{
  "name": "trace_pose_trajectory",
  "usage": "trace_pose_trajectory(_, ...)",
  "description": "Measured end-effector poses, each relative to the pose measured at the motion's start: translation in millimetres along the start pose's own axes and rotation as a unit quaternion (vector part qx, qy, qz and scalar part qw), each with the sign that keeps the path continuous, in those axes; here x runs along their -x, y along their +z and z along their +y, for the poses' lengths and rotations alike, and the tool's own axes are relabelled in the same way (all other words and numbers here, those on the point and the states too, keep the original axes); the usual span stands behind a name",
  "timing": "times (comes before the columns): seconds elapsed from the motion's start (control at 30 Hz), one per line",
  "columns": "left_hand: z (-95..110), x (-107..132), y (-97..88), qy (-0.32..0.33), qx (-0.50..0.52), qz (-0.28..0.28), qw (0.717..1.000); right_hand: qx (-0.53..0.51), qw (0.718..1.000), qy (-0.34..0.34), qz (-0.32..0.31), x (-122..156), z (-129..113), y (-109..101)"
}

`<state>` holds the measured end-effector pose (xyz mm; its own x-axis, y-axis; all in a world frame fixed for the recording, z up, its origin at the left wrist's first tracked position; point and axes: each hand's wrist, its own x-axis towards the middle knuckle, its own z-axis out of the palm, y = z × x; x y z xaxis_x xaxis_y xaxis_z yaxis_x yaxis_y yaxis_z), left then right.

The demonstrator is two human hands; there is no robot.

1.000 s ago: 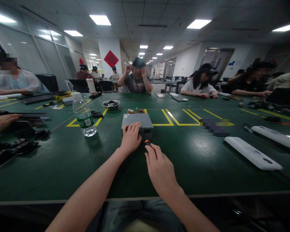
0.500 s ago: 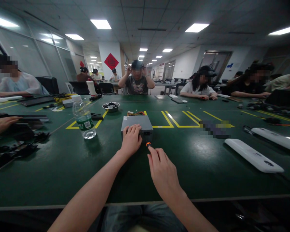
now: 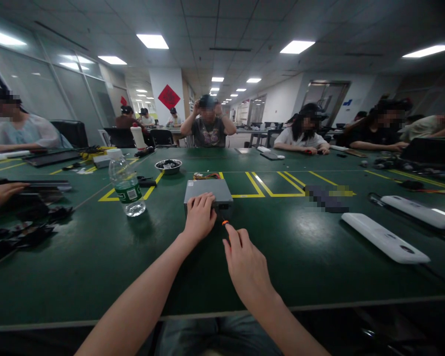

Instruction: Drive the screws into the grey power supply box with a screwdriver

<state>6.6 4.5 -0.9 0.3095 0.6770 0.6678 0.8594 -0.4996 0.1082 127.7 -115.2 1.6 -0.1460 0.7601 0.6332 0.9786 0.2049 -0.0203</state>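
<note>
A grey metal computer power supply (image 3: 209,187) sits on the green table in front of me, its coloured cables at the far edge. My left hand (image 3: 199,215) is laid over its near left part, fingers on the top and near side, steadying it. In my right hand (image 3: 244,254) is a screwdriver (image 3: 225,223) with an orange and black handle, gripped between thumb and fingers. Its thin shaft points at the near face of the power supply, below the socket. Whether the tip sits in a screw is too small to tell.
A water bottle (image 3: 128,185) stands to the left, with a metal bowl (image 3: 168,166) of small parts behind it. White oblong devices (image 3: 385,237) lie on the right. A co-worker's hand (image 3: 3,195) is at the left among dark parts. Several people sit around the table.
My right thumb and fingers have shifted slightly on the screwdriver handle, showing more of its orange. My left hand stays on the power supply. The whole view has moved a little.
</note>
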Motion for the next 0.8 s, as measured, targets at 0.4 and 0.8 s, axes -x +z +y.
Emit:
trace_pose_trajectory(0.4,1,0,0.9,-0.008,-0.006,0.0,1.0,-0.018,0.998,-0.055,0.001,1,-6,-1)
trace_pose_trajectory(0.8,2,-1,2.7,-0.013,-0.019,0.01,1.0,-0.024,1.0,-0.009,-0.008,2,-1,2)
